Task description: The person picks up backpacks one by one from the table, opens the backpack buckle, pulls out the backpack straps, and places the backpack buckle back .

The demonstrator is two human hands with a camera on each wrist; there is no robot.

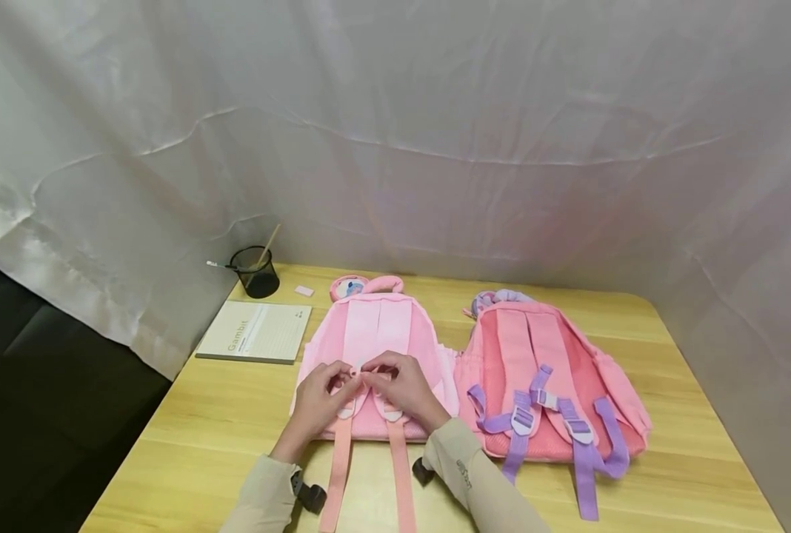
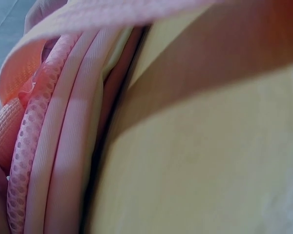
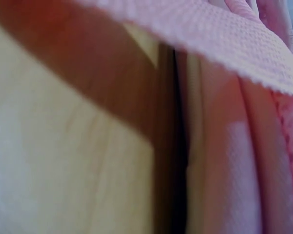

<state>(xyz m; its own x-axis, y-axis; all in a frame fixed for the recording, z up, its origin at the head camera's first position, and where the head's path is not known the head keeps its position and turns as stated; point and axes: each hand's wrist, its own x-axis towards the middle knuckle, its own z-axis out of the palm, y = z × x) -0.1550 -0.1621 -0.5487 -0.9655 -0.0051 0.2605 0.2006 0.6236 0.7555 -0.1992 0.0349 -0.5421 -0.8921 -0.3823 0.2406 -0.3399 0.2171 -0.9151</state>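
Note:
A light pink backpack (image 1: 377, 326) lies on the table with its shoulder straps facing up. Over its middle, the thumbs and fingertips of my left hand (image 1: 321, 394) and right hand (image 1: 404, 383) meet and pinch a small white buckle (image 1: 355, 371), mostly covered by the fingers. Two peach webbing straps (image 1: 402, 474) hang from white adjusters toward the near edge. Both wrist views show the backpack's layered bottom edge (image 2: 63, 146) close up, with webbing (image 3: 219, 44) crossing above; the buckle is hidden there.
A coral backpack (image 1: 512, 333) with purple straps and a joined white buckle lies against the right side. Left of the pink one are a notebook (image 1: 255, 331), an eraser (image 1: 304, 291) and a black mesh pen cup (image 1: 260, 283). Grey curtains (image 1: 435, 148) enclose the wooden table (image 1: 189, 444).

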